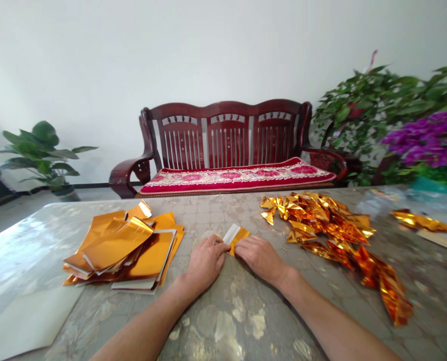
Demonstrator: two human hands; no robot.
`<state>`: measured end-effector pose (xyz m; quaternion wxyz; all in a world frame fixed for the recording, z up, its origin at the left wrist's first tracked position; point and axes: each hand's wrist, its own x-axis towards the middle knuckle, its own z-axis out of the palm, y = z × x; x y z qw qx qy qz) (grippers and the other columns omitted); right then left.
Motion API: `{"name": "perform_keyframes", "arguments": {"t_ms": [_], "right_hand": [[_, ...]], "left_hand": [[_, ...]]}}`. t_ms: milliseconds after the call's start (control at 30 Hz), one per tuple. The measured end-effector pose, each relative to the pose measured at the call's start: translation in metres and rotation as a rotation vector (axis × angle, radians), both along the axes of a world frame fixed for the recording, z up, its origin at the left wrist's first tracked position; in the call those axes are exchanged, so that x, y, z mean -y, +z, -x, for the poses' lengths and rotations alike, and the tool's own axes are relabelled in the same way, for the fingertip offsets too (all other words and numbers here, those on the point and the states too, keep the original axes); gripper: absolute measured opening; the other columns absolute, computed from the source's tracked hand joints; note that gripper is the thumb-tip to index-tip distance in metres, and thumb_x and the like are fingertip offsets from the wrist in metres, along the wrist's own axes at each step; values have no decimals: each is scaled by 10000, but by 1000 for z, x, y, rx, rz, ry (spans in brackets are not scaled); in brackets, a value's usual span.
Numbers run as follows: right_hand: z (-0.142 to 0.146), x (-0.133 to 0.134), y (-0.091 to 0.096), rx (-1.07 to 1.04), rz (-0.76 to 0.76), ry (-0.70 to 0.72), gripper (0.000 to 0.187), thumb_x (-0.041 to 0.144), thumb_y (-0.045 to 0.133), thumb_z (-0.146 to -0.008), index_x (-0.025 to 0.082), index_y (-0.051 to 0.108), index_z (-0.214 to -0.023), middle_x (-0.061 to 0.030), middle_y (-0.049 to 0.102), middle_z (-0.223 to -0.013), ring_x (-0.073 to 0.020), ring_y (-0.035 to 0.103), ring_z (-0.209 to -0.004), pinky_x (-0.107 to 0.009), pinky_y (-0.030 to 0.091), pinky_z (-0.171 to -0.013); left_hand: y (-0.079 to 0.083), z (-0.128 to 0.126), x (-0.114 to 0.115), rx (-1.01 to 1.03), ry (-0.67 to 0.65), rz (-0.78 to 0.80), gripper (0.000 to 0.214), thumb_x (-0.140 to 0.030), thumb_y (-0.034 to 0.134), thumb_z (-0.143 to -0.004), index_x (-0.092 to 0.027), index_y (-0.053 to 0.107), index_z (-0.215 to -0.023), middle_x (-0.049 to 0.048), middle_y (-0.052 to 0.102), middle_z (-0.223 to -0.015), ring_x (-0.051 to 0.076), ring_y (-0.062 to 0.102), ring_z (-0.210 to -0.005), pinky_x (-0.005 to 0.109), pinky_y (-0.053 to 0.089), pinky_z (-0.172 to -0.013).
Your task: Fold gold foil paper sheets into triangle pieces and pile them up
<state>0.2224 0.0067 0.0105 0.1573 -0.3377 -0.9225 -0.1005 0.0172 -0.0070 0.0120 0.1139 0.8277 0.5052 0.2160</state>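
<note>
Now, in the head view, grasping a small foil sheet [236, 234], part white and part gold, by its left edge with the left hand [207, 260] and by its right edge with the curled right hand [259, 255]. Holding it at the middle of the bench [201, 321], between a loose stack of gold sheets [122, 245] on the left and a heap of folded gold pieces [328, 223] on the right. Also showing a pale sheet [31, 318] near the stack and, beyond the bench, a dark red wooden settee [229, 143] under a patterned mat [227, 175].
</note>
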Motion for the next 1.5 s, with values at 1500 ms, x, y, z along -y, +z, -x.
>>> {"name": "perform_keyframes", "arguments": {"t_ms": [1500], "right_hand": [[5, 2, 2, -272, 199, -160, 60, 257, 611, -887, 213, 651, -890, -32, 656, -926, -202, 559, -908, -320, 406, -800]], "left_hand": [[-3, -4, -4, -12, -15, -75, 214, -295, 533, -944, -262, 737, -885, 14, 653, -889, 163, 586, -893, 266, 431, -799]]}}
